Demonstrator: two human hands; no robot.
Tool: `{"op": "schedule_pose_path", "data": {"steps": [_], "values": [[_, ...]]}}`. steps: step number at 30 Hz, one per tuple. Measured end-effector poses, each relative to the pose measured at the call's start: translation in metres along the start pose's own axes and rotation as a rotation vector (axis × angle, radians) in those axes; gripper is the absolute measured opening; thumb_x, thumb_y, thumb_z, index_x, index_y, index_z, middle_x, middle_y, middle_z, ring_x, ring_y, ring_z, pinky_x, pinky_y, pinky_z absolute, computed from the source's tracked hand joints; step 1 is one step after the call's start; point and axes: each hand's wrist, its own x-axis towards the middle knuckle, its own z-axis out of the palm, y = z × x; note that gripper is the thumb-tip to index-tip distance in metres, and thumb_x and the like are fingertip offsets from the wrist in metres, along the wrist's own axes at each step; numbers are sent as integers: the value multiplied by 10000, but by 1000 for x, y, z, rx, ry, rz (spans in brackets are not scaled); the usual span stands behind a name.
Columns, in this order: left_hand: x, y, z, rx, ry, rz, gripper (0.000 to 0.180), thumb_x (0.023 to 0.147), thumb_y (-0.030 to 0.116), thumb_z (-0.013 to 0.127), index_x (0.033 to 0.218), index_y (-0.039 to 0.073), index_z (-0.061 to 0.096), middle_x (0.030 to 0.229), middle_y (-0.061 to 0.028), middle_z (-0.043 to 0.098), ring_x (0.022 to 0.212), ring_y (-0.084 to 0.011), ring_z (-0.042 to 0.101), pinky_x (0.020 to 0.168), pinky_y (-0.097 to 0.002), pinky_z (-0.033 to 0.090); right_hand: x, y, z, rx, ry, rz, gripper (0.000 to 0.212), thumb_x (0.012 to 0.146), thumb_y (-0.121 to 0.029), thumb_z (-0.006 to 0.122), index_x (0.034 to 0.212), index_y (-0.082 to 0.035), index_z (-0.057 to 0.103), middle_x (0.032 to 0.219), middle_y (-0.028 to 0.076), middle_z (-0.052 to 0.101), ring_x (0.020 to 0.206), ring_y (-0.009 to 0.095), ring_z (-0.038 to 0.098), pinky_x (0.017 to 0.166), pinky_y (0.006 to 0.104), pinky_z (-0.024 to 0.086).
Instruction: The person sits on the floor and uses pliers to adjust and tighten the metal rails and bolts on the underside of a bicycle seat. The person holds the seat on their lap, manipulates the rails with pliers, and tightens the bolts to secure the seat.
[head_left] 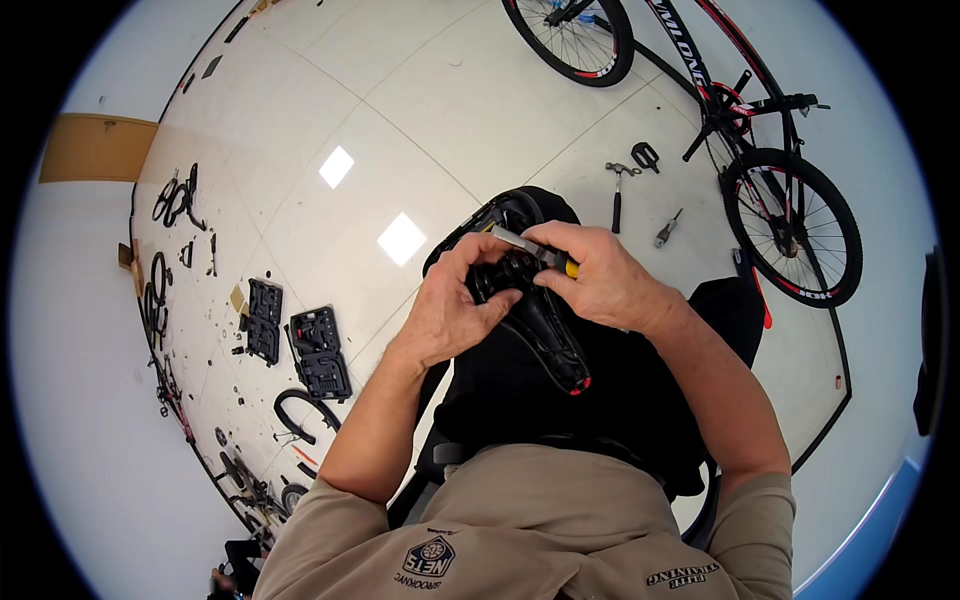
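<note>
Though in left grip (454, 306), saddle (552, 345) nose-out.

Pale tiled floor (430, 110), hammer (617, 205), black pedal (645, 157), screwdriver (667, 230), open tool case (324, 376)

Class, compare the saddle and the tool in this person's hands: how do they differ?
Colour: the saddle is mostly black with a red tip; the tool is silver-grey with some yellow. Size: the saddle is larger than the tool. Grip: the left hand holds the saddle, the right hand the tool. Shared: both are over the lap.
</note>
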Motion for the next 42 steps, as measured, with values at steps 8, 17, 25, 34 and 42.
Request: {"op": "schedule_pose_path", "data": {"steps": [8, 17, 25, 34, 42], "values": [[-1, 4, -2, -86, -38, -93, 658, 805, -40, 807, 1387, 41, 513, 1142, -107, 706, 1060, -198, 664, 971, -325, 515, 2, 2, 2, 19, 24, -27, 353, 874, -7, 743, 1206, 15, 626, 1008, 170, 713, 913, 334, 695, 828, 392, 544], [-2, 5, 1, 6, -12, 53, 517, 834, 50, 757, 1310, 21, 559, 1106, -112, 689, 1063, -221, 654, 975, -353, 514, 0, 1, 1, 42, 26, -13, 349, 878, -8, 742, 1206, 23, 628, 1021, 183, 718, 927, 335, 699, 846, 386, 547], [-2, -9, -6, -225, 84, -81, 210, 874, 70, 683, 1072, 2, 685, 936, -62, 689, 880, -138, 617, 807, -287, 509, -4, -5, 0, -1, 21, 18, 342, 857, -24, 753, 1180, 5, 648, 933, 181, 713, 793, 321, 684, 740, 388, 538], [-2, -7, -8, -155, 35, -144, 206, 891, 129, 701, 1045, -7, 712, 895, -50, 710, 822, -126, 619, 775, -283, 514, -5, -13, 12, -63, 86, 43, 282, 852, -46, 749, 1109, 6, 645, 900, 181, 700, 726, 327, 664, 687, 390, 529], [-3, 0, -3, -173, 2, -61, 228, 838, 82, 780, 1008, 29, 639, 929, 16, 615, 886, -96, 558, 805, -260, 469, -4, -5, 9, 38, 115, -30, 269, 860, 1, 712, 1118, 7, 634, 924, 186, 701, 792, 343, 685, 712, 403, 536]]}}
